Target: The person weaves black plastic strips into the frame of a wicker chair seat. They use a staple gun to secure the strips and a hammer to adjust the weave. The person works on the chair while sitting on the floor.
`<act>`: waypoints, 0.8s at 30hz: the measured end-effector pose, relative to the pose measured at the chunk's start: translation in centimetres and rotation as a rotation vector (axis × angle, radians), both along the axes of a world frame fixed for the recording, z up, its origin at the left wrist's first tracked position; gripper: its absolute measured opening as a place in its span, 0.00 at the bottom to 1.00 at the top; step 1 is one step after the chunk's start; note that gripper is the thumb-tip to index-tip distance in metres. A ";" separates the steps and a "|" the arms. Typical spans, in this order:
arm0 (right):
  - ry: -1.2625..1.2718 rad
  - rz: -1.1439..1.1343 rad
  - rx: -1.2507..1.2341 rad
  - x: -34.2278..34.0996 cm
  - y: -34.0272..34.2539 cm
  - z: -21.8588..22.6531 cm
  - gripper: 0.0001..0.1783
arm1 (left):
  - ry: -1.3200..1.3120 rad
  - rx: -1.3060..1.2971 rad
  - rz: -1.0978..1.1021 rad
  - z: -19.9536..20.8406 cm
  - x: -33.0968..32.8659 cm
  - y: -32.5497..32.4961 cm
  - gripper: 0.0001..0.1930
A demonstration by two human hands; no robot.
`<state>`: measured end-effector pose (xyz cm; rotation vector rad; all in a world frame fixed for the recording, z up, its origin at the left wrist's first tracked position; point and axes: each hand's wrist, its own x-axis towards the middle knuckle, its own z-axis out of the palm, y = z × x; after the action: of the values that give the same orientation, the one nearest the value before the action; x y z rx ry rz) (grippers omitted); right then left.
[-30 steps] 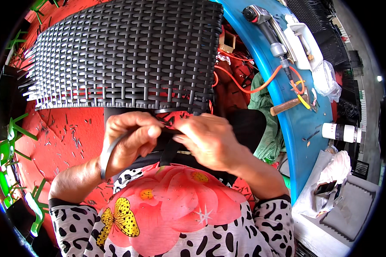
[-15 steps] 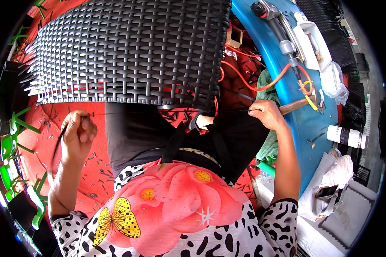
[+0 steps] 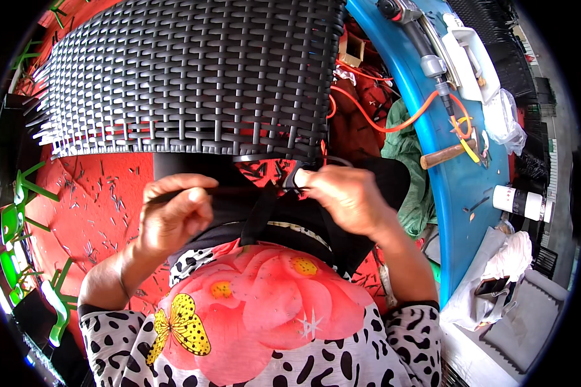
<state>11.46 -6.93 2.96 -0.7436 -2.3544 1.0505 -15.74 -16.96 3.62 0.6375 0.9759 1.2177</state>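
A black woven rattan panel point(image 3: 193, 77) lies across the upper left, its near edge above my lap and loose strip ends sticking out at its left side. Below that edge my left hand point(image 3: 177, 213) pinches a dark rattan strip point(image 3: 239, 191) between thumb and fingers. Over my right thigh, my right hand point(image 3: 350, 198) is closed round the strip's other end, slightly smeared by motion. Between both hands the strip runs roughly level, hard to make out against my black trousers. Neither hand touches the panel.
At right, a blue table point(image 3: 426, 213) bears an air tool point(image 3: 426, 58) with an orange hose point(image 3: 387, 129), a wooden-handled hammer point(image 3: 442, 156), a white tray point(image 3: 474, 64) and a white bottle point(image 3: 519, 203). Strip offcuts litter the red floor point(image 3: 90, 219). Green cloth point(image 3: 416, 200) hangs beside the table.
Both hands have come closer together and lower, the left moving right and the right moving left. The strip between them spans a shorter length. The panel has barely shifted.
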 end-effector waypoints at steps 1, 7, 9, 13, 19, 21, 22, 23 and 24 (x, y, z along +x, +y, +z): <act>-0.121 0.003 0.006 1.9 1.0 0.0 0.04 | -0.006 0.059 0.041 -0.5 -0.7 -0.5 0.10; -0.306 -0.074 0.201 7.5 2.9 -2.1 0.04 | -0.132 -0.018 0.023 -1.5 -0.1 -0.2 0.08; -0.265 -0.122 0.188 7.8 2.9 -2.6 0.05 | -0.237 -0.029 0.048 -1.6 0.3 0.4 0.08; -0.275 -0.190 0.167 8.9 2.6 -3.2 0.04 | -0.061 -0.061 0.053 -1.4 0.6 0.9 0.06; -0.330 -0.055 -0.385 6.5 1.6 -2.0 0.21 | 0.404 0.199 -0.214 -0.4 2.9 1.6 0.06; -0.104 0.033 -0.375 3.2 0.3 -0.9 0.20 | 0.416 0.327 -0.286 -0.2 4.4 2.3 0.07; -0.070 0.079 -0.287 2.4 0.0 -1.1 0.17 | 0.379 0.318 -0.289 -0.2 5.0 2.7 0.07; -0.037 0.126 -0.200 2.0 -0.2 -1.4 0.14 | 0.342 0.308 -0.291 -0.2 5.4 2.9 0.06; -0.092 0.108 -0.117 2.4 0.1 -1.4 0.12 | 0.300 0.213 -0.236 -0.1 5.4 2.9 0.06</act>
<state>13.87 -6.80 1.56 -0.7280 -2.4509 1.2338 -10.35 -14.11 3.51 1.0965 0.9911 1.0400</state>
